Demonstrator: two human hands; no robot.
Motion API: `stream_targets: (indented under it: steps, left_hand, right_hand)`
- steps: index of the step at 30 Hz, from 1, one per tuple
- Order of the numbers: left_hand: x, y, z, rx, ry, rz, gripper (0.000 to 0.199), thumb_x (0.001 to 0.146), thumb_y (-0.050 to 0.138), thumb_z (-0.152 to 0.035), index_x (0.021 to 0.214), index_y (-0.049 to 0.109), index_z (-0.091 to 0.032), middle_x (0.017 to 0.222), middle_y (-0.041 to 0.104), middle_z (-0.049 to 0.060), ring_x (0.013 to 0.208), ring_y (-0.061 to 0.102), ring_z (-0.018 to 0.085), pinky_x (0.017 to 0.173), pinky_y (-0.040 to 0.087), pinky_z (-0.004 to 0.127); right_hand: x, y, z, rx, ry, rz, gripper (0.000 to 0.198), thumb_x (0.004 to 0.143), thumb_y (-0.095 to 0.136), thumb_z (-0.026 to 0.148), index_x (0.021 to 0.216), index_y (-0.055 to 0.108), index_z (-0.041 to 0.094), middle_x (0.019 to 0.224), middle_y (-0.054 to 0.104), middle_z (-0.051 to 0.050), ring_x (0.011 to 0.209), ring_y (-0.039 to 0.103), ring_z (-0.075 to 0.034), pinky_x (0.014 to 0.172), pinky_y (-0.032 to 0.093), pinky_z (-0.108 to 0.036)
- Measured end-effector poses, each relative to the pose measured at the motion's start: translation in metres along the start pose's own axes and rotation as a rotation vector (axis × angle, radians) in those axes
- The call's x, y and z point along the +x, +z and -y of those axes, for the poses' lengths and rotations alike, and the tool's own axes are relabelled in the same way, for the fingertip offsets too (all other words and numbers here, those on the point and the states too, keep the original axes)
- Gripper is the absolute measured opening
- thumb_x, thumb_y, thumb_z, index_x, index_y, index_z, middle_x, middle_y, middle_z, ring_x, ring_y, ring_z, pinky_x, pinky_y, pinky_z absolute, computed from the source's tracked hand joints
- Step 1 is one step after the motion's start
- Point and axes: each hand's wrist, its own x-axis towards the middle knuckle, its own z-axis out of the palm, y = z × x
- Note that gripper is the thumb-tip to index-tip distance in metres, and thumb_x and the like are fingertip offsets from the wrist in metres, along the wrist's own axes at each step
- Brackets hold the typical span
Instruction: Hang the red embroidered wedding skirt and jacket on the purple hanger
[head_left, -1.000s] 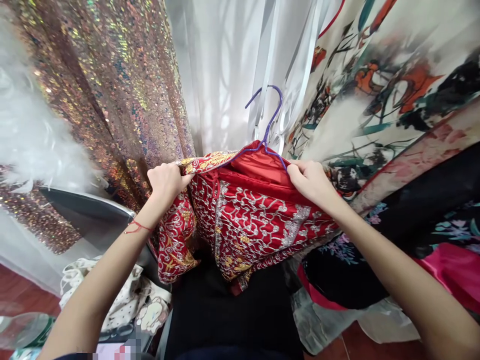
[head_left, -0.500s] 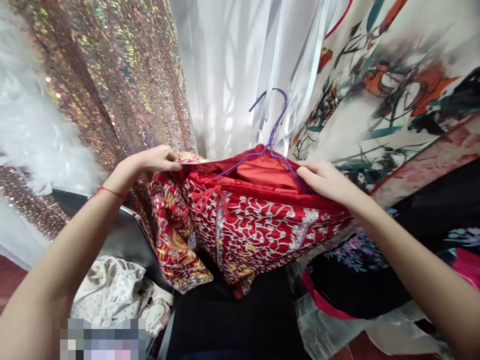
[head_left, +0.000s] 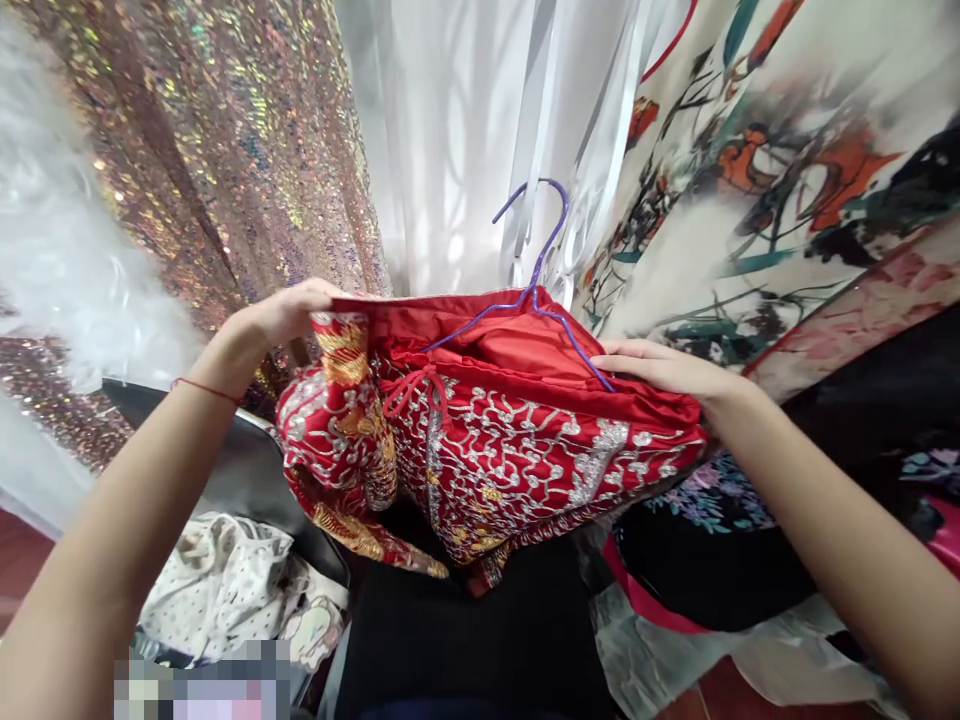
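Note:
A red embroidered garment (head_left: 517,450) with silver and gold stitching is spread between my two hands, its red-lined top edge gaping upward. My left hand (head_left: 296,305) is closed on the left end of that edge, and a gold-patterned fold droops below it. At the other end, my right hand (head_left: 660,368) grips the edge with its fingers fairly straight, beside one tip of a purple hanger (head_left: 551,240). The hanger's arms lie in the garment's opening, and its hook stands free above. A small red bow (head_left: 424,390) is tied at the front.
Behind hang a sequined curtain (head_left: 247,130), white cloth with ribbons (head_left: 435,130) and a painted floral fabric (head_left: 810,160). White fluff (head_left: 75,200) is at left. Dotted white cloth (head_left: 217,580) lies on a black chair (head_left: 247,460). Black flowered clothing (head_left: 712,570) fills the right.
My left hand has shifted left and slightly up, raising the garment's left edge and pulling its fold. My right hand's fingers have straightened, and the garment's right end sits lower.

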Motion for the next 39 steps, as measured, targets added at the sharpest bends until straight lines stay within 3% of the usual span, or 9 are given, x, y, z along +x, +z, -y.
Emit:
stream_targets:
  steps: [4,9,13,16,23,26,29,33,39]
  left_hand:
    - [-0.004,0.032,-0.007,0.229,0.012,0.302,0.027,0.057,0.053,-0.045,0.055,0.058,-0.019,0.058,0.056,0.004,0.061,0.052,0.018,0.059,0.04,0.029]
    - [-0.016,0.066,-0.01,0.623,-0.3,0.035,0.047,0.072,0.046,-0.062,0.07,0.067,-0.02,0.073,0.069,0.011,0.08,0.067,0.03,0.072,0.048,0.036]
    - [-0.013,0.101,-0.016,0.641,-0.363,0.116,0.06,0.075,0.046,-0.069,0.084,0.075,-0.018,0.093,0.075,0.017,0.095,0.07,0.034,0.084,0.051,0.04]
    - [-0.007,0.114,-0.016,0.617,-0.366,0.042,0.057,0.077,0.05,-0.058,0.107,0.075,-0.015,0.106,0.075,0.019,0.101,0.07,0.035,0.087,0.052,0.041]
    - [-0.027,0.061,-0.011,0.55,-0.407,-0.496,0.048,0.087,0.037,-0.04,0.105,0.075,-0.018,0.11,0.074,0.018,0.108,0.067,0.037,0.084,0.051,0.044]
    - [-0.048,0.039,-0.032,0.595,-0.367,-0.709,0.046,0.088,0.036,-0.038,0.098,0.075,-0.016,0.099,0.074,0.018,0.1,0.068,0.035,0.079,0.049,0.042]
    - [-0.06,0.028,-0.059,0.637,-0.26,-0.835,0.041,0.089,0.039,-0.036,0.091,0.075,-0.016,0.088,0.073,0.015,0.092,0.067,0.03,0.078,0.046,0.039]
    - [-0.05,0.022,-0.08,0.649,-0.192,-0.655,0.034,0.085,0.048,-0.038,0.088,0.075,-0.018,0.082,0.071,0.009,0.09,0.064,0.026,0.081,0.045,0.037]
    - [-0.03,0.039,-0.086,0.643,-0.26,-0.274,0.021,0.076,0.062,-0.038,0.08,0.077,-0.024,0.082,0.073,0.007,0.09,0.067,0.028,0.084,0.047,0.039]
  right_hand:
    - [-0.001,0.006,-0.029,0.067,-0.03,-0.222,0.027,0.077,0.073,0.047,0.087,0.07,0.022,0.083,0.074,-0.001,0.078,0.069,-0.017,0.081,0.055,-0.027]
    - [-0.012,0.023,-0.032,-0.142,-0.408,-0.569,0.042,0.083,0.064,0.064,0.072,0.06,0.023,0.065,0.058,0.002,0.063,0.055,-0.014,0.062,0.048,-0.025]
    - [-0.016,0.038,-0.026,-0.094,-0.406,-0.477,0.044,0.082,0.064,0.067,0.084,0.069,0.023,0.075,0.067,0.0,0.071,0.062,-0.018,0.07,0.052,-0.029]
    - [-0.02,0.041,-0.026,-0.009,-0.382,-0.366,0.044,0.08,0.068,0.063,0.102,0.073,0.025,0.084,0.074,0.0,0.079,0.068,-0.02,0.077,0.055,-0.033]
    - [-0.039,0.041,-0.032,0.005,-0.251,-0.055,0.047,0.061,0.082,0.062,0.084,0.073,0.022,0.078,0.072,-0.002,0.079,0.068,-0.025,0.071,0.053,-0.034]
    - [-0.043,0.048,-0.037,0.059,-0.297,-0.183,0.042,0.066,0.077,0.062,0.081,0.069,0.023,0.071,0.067,0.0,0.072,0.064,-0.022,0.066,0.051,-0.032]
    - [-0.046,0.052,-0.036,0.046,-0.451,-0.538,0.039,0.076,0.068,0.062,0.076,0.063,0.024,0.066,0.057,0.002,0.064,0.055,-0.017,0.06,0.045,-0.028]
    - [-0.051,0.049,-0.037,-0.051,-0.691,-1.027,0.039,0.083,0.06,0.059,0.067,0.053,0.024,0.065,0.046,0.001,0.062,0.043,-0.015,0.059,0.039,-0.03]
    - [-0.076,0.037,-0.045,-0.267,-0.672,-1.168,0.035,0.085,0.06,0.048,0.063,0.05,0.023,0.059,0.038,0.003,0.056,0.033,-0.013,0.054,0.029,-0.031]
